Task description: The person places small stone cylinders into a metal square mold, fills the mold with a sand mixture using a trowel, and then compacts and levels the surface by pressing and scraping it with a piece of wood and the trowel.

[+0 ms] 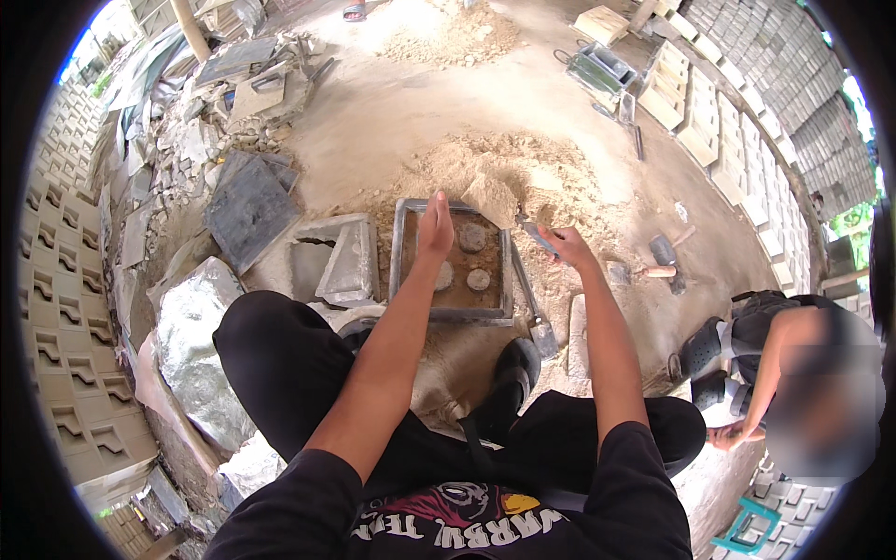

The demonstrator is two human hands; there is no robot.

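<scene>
My right hand (567, 245) grips a trowel (536, 233) by its handle end. A mound of pale sand (492, 198) sits at the trowel's far end and hides the blade. Over the upper left of a square dark mould frame (507, 297), my left hand (436, 229) is held edge-on with its fingers stretched out, holding nothing. Inside the frame is brown sandy material with round grey discs (472, 237). Just right of the frame lies a long-handled tool with a flat blade (543, 336).
Loose sand (569, 177) spreads beyond the frame. Left are a broken concrete block (350, 266), dark slabs (248, 210) and rubble. Right lie a hammer-like tool (665, 252) and a grey bar (578, 336). Another person (784, 345) crouches at right; stacked blocks (700, 112) stand behind.
</scene>
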